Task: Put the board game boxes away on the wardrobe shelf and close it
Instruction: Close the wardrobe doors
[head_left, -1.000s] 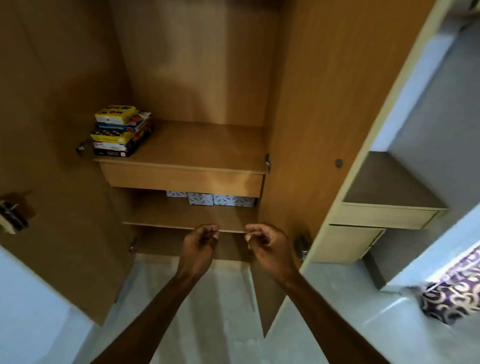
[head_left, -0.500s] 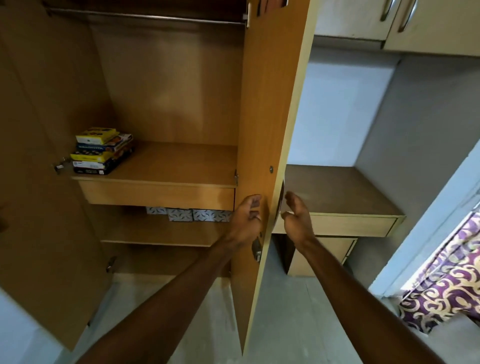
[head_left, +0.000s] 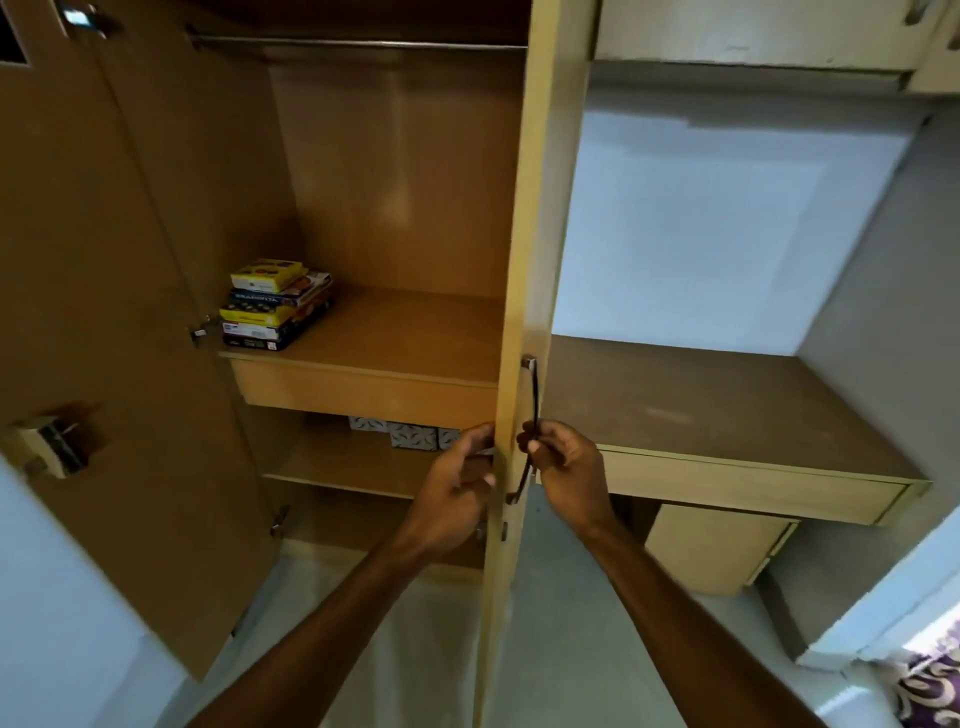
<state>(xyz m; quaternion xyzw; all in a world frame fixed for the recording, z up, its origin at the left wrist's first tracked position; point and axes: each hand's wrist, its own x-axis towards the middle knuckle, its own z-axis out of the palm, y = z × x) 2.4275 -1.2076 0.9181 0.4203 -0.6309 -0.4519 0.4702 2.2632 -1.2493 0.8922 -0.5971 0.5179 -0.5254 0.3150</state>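
A stack of several board game boxes lies at the left end of the wardrobe shelf. The right wardrobe door stands edge-on to me, partly swung inward. My right hand grips the door's dark bar handle near its lower end. My left hand holds the door's inner edge at the same height, fingers curled round it. The left door hangs wide open.
Small patterned boxes sit on the lower shelf under a drawer front. A wooden desk with a cabinet below stands to the right. A hanging rail crosses the top. A latch sticks out of the left door.
The view rose and shifted left. The right door swung further inward to edge-on. My right hand went from beside the door to gripping its handle; my left hand stayed on the door's edge.
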